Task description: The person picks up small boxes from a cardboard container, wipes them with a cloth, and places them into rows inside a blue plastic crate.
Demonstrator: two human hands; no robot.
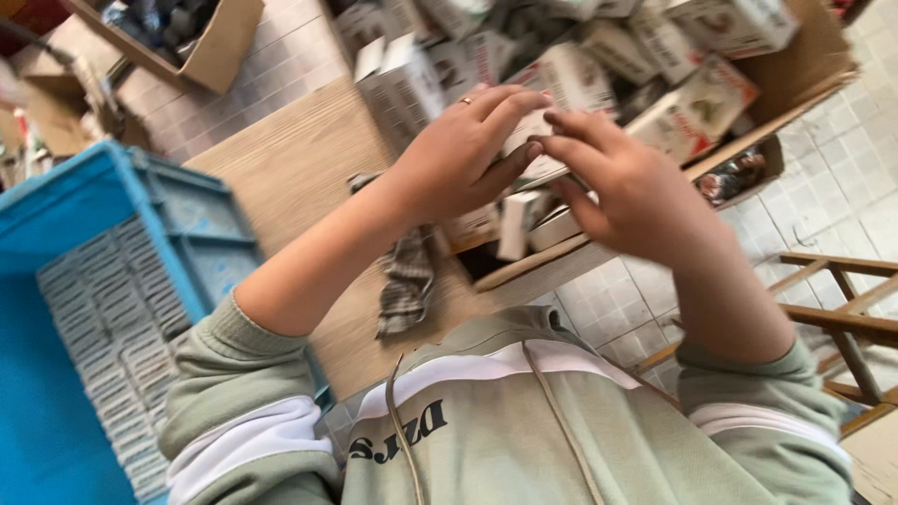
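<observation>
Above the cardboard tray (804, 84), left hand (463, 150) and right hand (627, 187) pinch one small white carton (535, 140) between fingertips. Likely light, thin-walled, crushable; best held by its edges

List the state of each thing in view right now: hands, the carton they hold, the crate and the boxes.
left hand: raised, fingers on the small carton
right hand: raised, fingertips on the same carton
small carton: held between both hands, mostly hidden
blue crate: open, packed rows of flat grey packs
big cardboard box: open, heaped with white cartons
cardboard box by the wall: open, contents blurred
</observation>
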